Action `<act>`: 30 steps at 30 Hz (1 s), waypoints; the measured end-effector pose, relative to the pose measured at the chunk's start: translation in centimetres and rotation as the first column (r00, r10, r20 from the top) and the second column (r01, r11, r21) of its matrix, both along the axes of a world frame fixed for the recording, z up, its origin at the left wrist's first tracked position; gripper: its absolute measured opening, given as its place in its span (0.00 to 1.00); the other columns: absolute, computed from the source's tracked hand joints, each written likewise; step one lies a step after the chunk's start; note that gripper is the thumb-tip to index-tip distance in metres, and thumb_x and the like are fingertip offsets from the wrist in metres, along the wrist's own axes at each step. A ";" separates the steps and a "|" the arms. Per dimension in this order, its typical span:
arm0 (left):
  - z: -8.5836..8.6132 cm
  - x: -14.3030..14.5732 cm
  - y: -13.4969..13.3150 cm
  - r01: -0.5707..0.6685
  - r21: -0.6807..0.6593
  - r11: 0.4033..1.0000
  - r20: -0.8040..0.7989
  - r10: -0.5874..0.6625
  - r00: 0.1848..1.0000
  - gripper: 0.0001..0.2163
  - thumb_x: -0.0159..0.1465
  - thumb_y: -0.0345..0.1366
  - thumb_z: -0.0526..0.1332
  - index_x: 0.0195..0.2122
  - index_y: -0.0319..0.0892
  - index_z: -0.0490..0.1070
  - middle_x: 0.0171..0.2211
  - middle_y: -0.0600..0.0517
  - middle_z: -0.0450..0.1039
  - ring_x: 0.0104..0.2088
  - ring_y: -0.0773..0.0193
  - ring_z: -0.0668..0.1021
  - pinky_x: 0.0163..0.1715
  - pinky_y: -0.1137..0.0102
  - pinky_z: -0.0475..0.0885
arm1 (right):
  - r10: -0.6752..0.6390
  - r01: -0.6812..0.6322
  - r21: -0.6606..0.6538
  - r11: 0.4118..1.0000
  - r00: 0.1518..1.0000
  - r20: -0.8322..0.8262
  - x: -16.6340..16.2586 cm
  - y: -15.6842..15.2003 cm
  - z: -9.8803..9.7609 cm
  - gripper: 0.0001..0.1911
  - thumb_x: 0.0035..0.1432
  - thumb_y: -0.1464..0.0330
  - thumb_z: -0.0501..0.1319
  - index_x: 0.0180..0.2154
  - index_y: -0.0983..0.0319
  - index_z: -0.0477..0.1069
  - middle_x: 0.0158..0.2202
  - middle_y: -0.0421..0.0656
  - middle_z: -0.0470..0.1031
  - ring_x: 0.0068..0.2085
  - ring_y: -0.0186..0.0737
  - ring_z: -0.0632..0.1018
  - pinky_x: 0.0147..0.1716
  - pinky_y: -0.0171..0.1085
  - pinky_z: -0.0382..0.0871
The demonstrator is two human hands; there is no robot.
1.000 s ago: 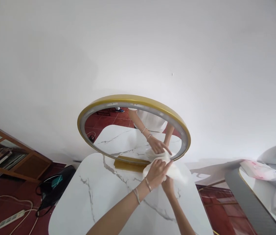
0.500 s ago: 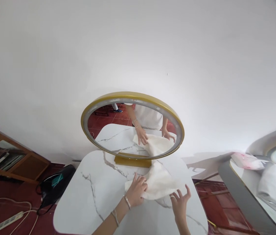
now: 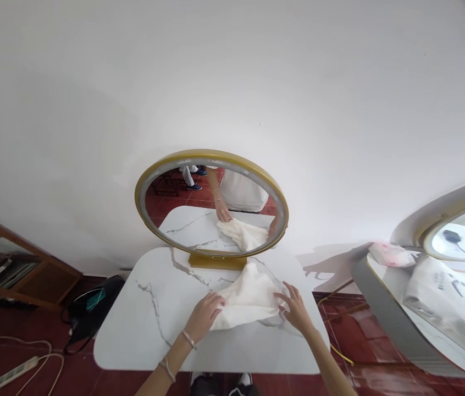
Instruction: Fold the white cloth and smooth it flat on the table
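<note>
A cream cloth (image 3: 249,297) lies spread on a white marble table (image 3: 154,324) in front of a round gold-framed mirror (image 3: 211,204). My left hand (image 3: 204,317) grips the cloth's near left edge, fingers curled over it. My right hand (image 3: 294,308) rests on the cloth's right edge with fingers bent onto the fabric. The mirror reflects the cloth, the table top and my arms.
A black bag (image 3: 92,313) and a white power strip (image 3: 12,373) with cables lie on the red tiled floor at left. A wooden shelf (image 3: 14,264) stands far left. At right is another table (image 3: 397,324) with a second mirror (image 3: 459,231), a white bag and a pink packet (image 3: 389,254).
The cloth went from being bunched against the mirror's lower glass to lying on the table. Both hands drew back toward me with it, and the view shifted left.
</note>
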State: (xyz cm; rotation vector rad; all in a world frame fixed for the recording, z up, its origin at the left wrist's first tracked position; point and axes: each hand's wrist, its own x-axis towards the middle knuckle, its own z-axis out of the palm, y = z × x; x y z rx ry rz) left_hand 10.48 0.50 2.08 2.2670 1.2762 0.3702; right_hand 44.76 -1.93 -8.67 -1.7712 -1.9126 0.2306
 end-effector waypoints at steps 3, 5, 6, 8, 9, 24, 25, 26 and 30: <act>1.4 0.0 -1.2 -0.042 0.109 0.993 0.058 0.036 0.998 0.08 0.66 0.28 0.49 0.35 0.44 0.66 0.36 0.52 0.71 0.40 0.62 0.73 0.41 0.67 0.71 | 0.112 -0.112 -0.051 0.992 0.994 0.004 -0.9 -0.2 1.5 0.27 0.45 0.64 0.69 0.50 0.53 0.72 0.61 0.49 0.62 0.62 0.59 0.61 0.56 0.59 0.60; 2.9 0.3 -1.9 -0.038 0.188 0.981 0.103 0.018 0.995 0.09 0.67 0.29 0.47 0.36 0.44 0.66 0.36 0.52 0.70 0.38 0.64 0.73 0.40 0.68 0.71 | 0.203 -0.205 -0.044 0.978 0.978 -0.041 -3.5 -1.0 3.5 0.36 0.43 0.54 0.70 0.55 0.54 0.67 0.63 0.51 0.59 0.64 0.61 0.58 0.58 0.62 0.55; 3.9 0.4 -2.1 -0.023 0.230 0.973 0.113 -0.004 0.994 0.10 0.68 0.29 0.47 0.36 0.43 0.66 0.35 0.52 0.69 0.38 0.64 0.73 0.39 0.69 0.71 | 0.248 -0.250 -0.022 0.968 0.966 -0.076 -5.3 -1.5 4.5 0.39 0.44 0.51 0.69 0.57 0.55 0.65 0.63 0.52 0.60 0.64 0.61 0.59 0.59 0.62 0.54; 6.0 0.7 -2.4 0.012 0.329 0.944 0.106 -0.050 0.993 0.11 0.68 0.29 0.46 0.35 0.43 0.67 0.35 0.52 0.68 0.36 0.65 0.72 0.37 0.70 0.70 | 0.298 -0.289 0.075 0.954 0.939 -0.169 -9.0 -2.4 6.7 0.31 0.54 0.56 0.64 0.57 0.57 0.62 0.59 0.50 0.65 0.60 0.52 0.66 0.61 0.57 0.56; 7.2 0.8 -2.4 0.025 0.380 0.925 0.093 -0.065 0.994 0.12 0.68 0.28 0.46 0.35 0.43 0.67 0.34 0.52 0.68 0.36 0.65 0.72 0.36 0.71 0.70 | 0.282 -0.259 0.127 0.958 0.932 -0.227 -10.7 -2.8 7.6 0.26 0.59 0.60 0.60 0.57 0.57 0.60 0.56 0.50 0.68 0.56 0.47 0.71 0.58 0.53 0.62; 18.7 -0.7 -2.5 0.089 0.622 0.778 0.134 -0.218 0.967 0.09 0.69 0.28 0.49 0.37 0.42 0.68 0.34 0.51 0.71 0.37 0.65 0.72 0.38 0.68 0.71 | 0.339 -0.219 0.459 0.861 0.920 -0.197 -15.3 -6.0 16.9 0.18 0.61 0.79 0.50 0.49 0.55 0.61 0.48 0.45 0.73 0.43 0.36 0.76 0.39 0.35 0.71; 19.1 -0.8 -2.8 0.096 0.621 0.778 0.130 -0.224 0.966 0.09 0.69 0.28 0.49 0.37 0.42 0.68 0.34 0.51 0.72 0.37 0.65 0.73 0.39 0.67 0.71 | 0.334 -0.228 0.449 0.864 0.927 -0.171 -15.6 -6.3 17.2 0.19 0.61 0.80 0.49 0.49 0.55 0.63 0.48 0.45 0.74 0.41 0.36 0.76 0.38 0.35 0.71; 19.5 -1.0 -3.0 0.102 0.621 0.777 0.126 -0.228 0.965 0.09 0.69 0.28 0.49 0.37 0.42 0.68 0.34 0.51 0.72 0.37 0.65 0.73 0.40 0.67 0.71 | 0.335 -0.246 0.424 0.871 0.931 -0.146 -15.8 -6.6 17.4 0.19 0.61 0.80 0.48 0.48 0.56 0.64 0.46 0.45 0.74 0.39 0.37 0.76 0.36 0.36 0.70; 20.4 -2.6 -3.8 0.095 0.626 0.774 0.140 -0.231 0.963 0.09 0.68 0.27 0.50 0.36 0.43 0.68 0.33 0.52 0.72 0.36 0.65 0.74 0.40 0.66 0.71 | 0.340 -0.313 0.174 0.934 0.927 -0.160 -15.4 -7.7 17.4 0.08 0.63 0.70 0.53 0.37 0.59 0.70 0.31 0.43 0.75 0.31 0.39 0.74 0.31 0.35 0.68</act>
